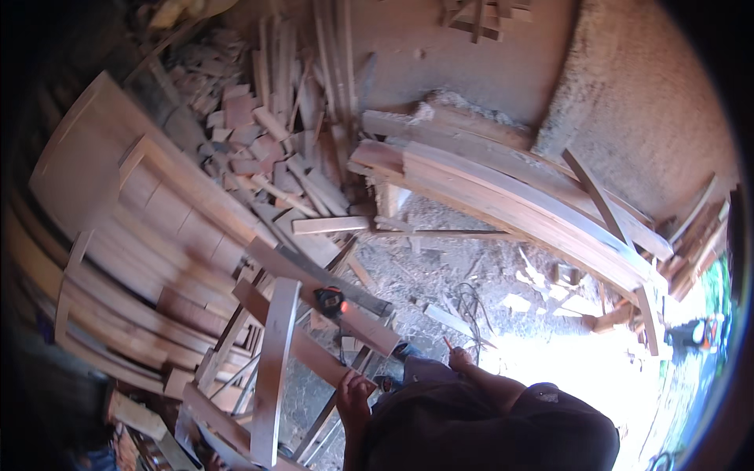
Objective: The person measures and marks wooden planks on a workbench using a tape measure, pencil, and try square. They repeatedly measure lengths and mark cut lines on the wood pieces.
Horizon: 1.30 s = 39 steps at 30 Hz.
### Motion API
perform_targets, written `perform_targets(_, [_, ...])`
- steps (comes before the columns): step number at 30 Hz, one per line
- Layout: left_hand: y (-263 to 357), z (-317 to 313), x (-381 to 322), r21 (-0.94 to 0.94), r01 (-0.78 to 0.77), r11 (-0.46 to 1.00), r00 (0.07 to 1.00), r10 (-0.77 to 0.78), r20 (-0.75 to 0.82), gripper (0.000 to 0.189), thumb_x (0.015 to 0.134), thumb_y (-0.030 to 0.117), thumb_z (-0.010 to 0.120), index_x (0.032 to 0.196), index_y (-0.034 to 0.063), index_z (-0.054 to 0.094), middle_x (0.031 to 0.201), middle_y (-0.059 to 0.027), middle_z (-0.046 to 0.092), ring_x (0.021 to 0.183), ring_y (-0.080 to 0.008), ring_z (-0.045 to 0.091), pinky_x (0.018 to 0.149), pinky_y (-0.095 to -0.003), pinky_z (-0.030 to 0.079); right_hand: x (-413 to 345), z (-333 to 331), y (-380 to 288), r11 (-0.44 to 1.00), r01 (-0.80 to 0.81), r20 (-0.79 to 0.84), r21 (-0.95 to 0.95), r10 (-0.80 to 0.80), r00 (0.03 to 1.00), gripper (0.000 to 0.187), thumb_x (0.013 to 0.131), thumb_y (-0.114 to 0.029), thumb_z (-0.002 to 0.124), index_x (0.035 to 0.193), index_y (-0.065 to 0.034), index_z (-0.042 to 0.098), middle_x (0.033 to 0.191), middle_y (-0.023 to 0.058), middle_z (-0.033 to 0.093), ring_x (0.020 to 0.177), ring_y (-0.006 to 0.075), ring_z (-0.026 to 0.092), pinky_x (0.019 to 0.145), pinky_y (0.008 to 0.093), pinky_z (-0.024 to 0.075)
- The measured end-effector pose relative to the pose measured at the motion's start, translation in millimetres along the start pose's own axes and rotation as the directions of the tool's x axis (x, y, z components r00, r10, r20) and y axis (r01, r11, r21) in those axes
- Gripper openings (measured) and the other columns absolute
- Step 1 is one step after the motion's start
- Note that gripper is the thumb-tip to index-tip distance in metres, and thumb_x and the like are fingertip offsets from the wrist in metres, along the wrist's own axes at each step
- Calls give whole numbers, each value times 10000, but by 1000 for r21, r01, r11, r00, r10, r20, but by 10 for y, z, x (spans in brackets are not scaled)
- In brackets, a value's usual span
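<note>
My left hand (353, 391) grips the near end of a wooden board (309, 350) that lies across the stand in front of me. Out to the right, my right hand (460, 358) holds an orange pencil (447, 342) with its tip pointing up and away. A black and orange tape measure (328, 301) rests on another brown board (368, 327), a little beyond my left hand. A paler board (275, 365) lies across the boards left of that hand.
Stacked planks and panels (194, 224) fill the left side. Wood offcuts (241, 123) are heaped beyond. Long beams (500, 200) span the far right. A loose cable (471, 306) lies on the littered floor (406, 259). At lower left, part of another person's hand (215, 460) shows.
</note>
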<state>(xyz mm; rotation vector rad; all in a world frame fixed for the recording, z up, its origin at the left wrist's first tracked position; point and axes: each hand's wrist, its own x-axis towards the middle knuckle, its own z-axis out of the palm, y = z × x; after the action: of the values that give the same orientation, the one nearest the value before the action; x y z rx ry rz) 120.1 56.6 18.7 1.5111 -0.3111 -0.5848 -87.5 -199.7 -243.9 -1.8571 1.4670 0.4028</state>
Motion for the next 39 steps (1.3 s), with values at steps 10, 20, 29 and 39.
perform_targets(10, [-90,233,145,199,26,980,923,-100,371,394,991,89,510,1358,-41,451,1142,-172,635,1003,-189,608,854,-308,526,-369,331,724,909,-198,-68,367,238,969,338,919,-315,548,1048,-28,672,1126,236,680,1102,387,647,901,481,527])
perform_targets(20, [-33,572,186,188,-53,981,915,-28,402,338,990,73,551,1319,-7,537,1128,-146,676,1057,-191,648,874,-314,524,48,553,1467,968,-228,99,103,218,971,390,871,-374,621,1085,-68,733,1090,209,712,1034,350,695,849,480,553])
perform_targets(29, [-97,647,-528,493,121,861,989,-150,19,280,994,207,584,1215,45,641,1133,-147,695,1068,-276,672,912,-371,521,1094,-246,1725,619,537,245,-573,-495,833,228,917,-235,544,874,-45,661,819,218,663,868,377,698,712,512,556])
perform_targets(39, [-869,1254,-891,382,185,906,978,-132,-160,292,1009,270,496,1175,84,650,1109,-175,672,1090,-350,636,943,-440,496,1838,-1079,734,-54,908,608,-416,-759,233,98,816,-141,627,775,-56,655,700,155,640,658,338,667,607,473,544])
